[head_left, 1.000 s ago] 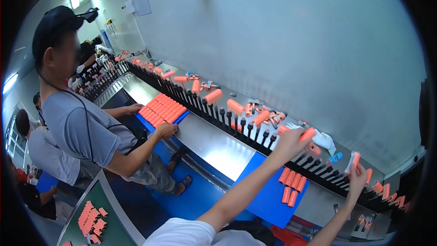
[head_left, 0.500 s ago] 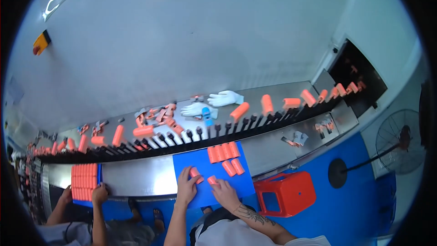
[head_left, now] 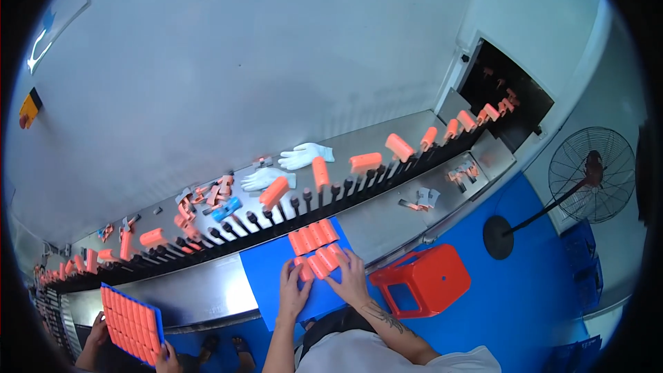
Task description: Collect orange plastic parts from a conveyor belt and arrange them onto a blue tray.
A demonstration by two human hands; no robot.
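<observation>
White short-sleeved shirt [head_left: 394,356]; dark tattoo [head_left: 388,319] on right forearm [head_left: 406,345].

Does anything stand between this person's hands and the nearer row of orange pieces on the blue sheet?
Nothing visible does. The left hand is at the left piece of the nearer row, the right hand at its right end; the farther row lies beyond.

Your left hand [head_left: 293,297] hides a part of one orange piece [head_left: 304,270], and your right hand [head_left: 352,284] covers partly another. The lower edge cuts a co-worker's forearm [head_left: 88,355]. Inside the dark opening [head_left: 530,91], the farthest shapes [head_left: 501,84] are too small to tell.
</observation>
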